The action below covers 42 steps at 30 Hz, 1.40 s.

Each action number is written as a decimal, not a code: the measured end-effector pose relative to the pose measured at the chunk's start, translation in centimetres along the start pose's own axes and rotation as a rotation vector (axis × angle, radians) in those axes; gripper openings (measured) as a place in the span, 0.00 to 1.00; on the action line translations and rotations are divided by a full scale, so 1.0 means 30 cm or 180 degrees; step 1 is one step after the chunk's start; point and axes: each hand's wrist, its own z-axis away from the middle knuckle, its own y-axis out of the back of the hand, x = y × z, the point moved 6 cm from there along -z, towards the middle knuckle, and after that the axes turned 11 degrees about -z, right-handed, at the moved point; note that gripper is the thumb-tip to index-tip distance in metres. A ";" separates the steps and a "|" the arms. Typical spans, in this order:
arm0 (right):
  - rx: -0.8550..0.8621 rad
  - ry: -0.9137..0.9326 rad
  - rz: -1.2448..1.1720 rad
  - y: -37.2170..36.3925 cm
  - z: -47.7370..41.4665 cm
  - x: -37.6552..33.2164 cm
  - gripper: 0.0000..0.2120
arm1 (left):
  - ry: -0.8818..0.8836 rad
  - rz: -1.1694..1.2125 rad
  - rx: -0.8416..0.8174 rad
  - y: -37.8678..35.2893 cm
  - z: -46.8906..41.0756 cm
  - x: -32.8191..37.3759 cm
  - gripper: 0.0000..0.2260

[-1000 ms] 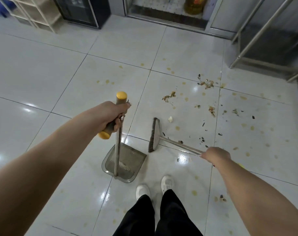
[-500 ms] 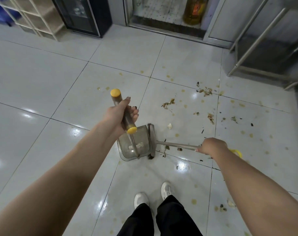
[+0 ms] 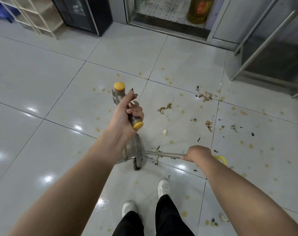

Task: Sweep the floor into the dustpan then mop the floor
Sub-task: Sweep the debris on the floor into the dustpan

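Fingers (image 3: 138, 111) of the left hand (image 3: 124, 116) wrap the dustpan handle (image 3: 119, 94) while right hand (image 3: 198, 153) fingers clamp the broom shaft (image 3: 161, 153).

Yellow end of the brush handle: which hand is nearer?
Right. The right hand grips the brush handle just beside the yellow end; the left hand holds the dustpan handle, well to its left.

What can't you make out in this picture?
- Inside of the dustpan: head view, the left hand and forearm cover it.
- Grip on the broom: head view, the right hand wraps it.
- Top of the bottle: cut off by the upper edge.
- The scraps: too small to identify.
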 end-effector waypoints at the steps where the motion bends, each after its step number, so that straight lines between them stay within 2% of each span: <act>1: -0.0021 -0.0038 0.0007 0.013 -0.019 0.019 0.22 | -0.0065 0.0025 0.0122 -0.014 -0.024 -0.002 0.13; 7: 0.0036 -0.0264 0.0199 0.128 -0.091 0.165 0.19 | -0.0109 0.0060 0.0412 -0.080 -0.112 -0.025 0.19; 11: 0.0123 -0.0409 0.0357 0.214 -0.112 0.305 0.20 | -0.0175 0.0007 0.0527 -0.127 -0.138 -0.048 0.16; 15: 0.0202 -0.0264 0.0354 0.261 -0.111 0.378 0.21 | -0.0215 -0.0059 0.0590 -0.159 -0.144 -0.051 0.14; 18: 0.0127 -0.0166 0.0168 0.250 -0.104 0.418 0.21 | -0.0216 -0.0126 0.0546 -0.194 -0.145 -0.048 0.12; 23: 0.0037 -0.0111 0.0016 0.139 -0.134 0.373 0.21 | -0.0055 -0.0293 0.0415 -0.265 -0.165 -0.086 0.15; 28: -0.0019 -0.0379 0.0020 0.123 -0.150 0.373 0.22 | -0.0013 -0.0489 0.0480 -0.288 -0.195 -0.103 0.14; 30: -0.0043 -0.0510 0.0075 0.158 -0.153 0.424 0.19 | 0.0000 -0.0518 0.0509 -0.289 -0.207 -0.096 0.14; 35: 0.0168 -0.0829 0.0262 0.278 -0.138 0.578 0.19 | -0.0014 -0.0563 0.0549 -0.303 -0.230 -0.065 0.13; 42: 0.0423 -0.0705 0.0300 0.437 -0.139 0.623 0.26 | 0.0022 -0.0592 0.0509 -0.317 -0.258 -0.018 0.14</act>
